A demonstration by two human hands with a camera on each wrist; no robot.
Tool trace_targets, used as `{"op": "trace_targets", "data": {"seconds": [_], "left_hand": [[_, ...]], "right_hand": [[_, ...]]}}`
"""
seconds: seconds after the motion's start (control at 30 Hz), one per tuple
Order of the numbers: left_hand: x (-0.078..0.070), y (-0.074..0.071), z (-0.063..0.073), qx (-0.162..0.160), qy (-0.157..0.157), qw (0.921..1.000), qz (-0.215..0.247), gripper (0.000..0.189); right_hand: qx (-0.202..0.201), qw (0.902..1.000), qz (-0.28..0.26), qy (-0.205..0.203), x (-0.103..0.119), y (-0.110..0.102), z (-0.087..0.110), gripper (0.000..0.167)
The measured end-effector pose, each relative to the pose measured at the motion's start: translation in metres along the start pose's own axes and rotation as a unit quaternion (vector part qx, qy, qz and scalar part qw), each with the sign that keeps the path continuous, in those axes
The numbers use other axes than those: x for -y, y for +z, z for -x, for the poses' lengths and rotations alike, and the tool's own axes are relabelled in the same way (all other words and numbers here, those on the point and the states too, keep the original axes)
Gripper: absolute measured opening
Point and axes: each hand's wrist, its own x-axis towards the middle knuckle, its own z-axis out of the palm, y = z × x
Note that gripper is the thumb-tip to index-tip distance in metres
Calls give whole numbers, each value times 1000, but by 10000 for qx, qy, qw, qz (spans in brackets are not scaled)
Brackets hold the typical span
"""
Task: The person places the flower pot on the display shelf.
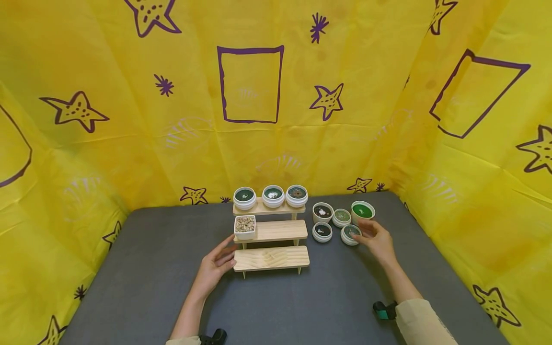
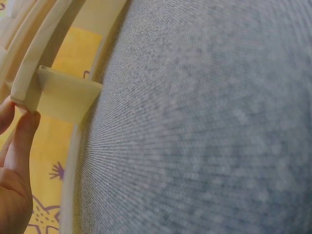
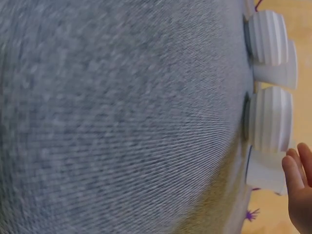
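Note:
A three-tier wooden display stand (image 1: 271,258) is at the middle of the table. My left hand (image 1: 211,270) holds the left end of its lowest shelf, which the left wrist view shows between thumb and fingers (image 2: 20,146). The top tier carries three round white pots, the left one (image 1: 245,203) with dark green inside. On the middle tier's left end sits a square white pot of pebbly filling (image 1: 245,224). My right hand (image 1: 378,242) reaches over the right edge of a ribbed white pot (image 1: 350,235), fingers loosely spread and not wrapped round it.
Beside that ribbed pot, right of the stand, several more white pots stand on the grey table (image 1: 155,268): a bright green-filled one (image 1: 363,211), a pale green one (image 1: 342,217) and two dark-filled ones. Yellow printed cloth (image 1: 194,158) encloses the back and sides.

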Motion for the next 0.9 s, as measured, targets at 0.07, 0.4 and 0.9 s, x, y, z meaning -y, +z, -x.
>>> {"op": "trace_targets", "data": {"seconds": [0.07,0.4,0.9], "left_hand": [[0,0,0,-3,7,10000,-4,69],[0,1,0,-21,16,10000,-12,69],[2,0,0,9,3,9999,-101,69]], "right_hand": [[32,9999,79,67,-3,0,-1,54],[353,9976,372,457,-11,1,-3,67],[478,9959,595,483,-21,8,-5,71]]}}
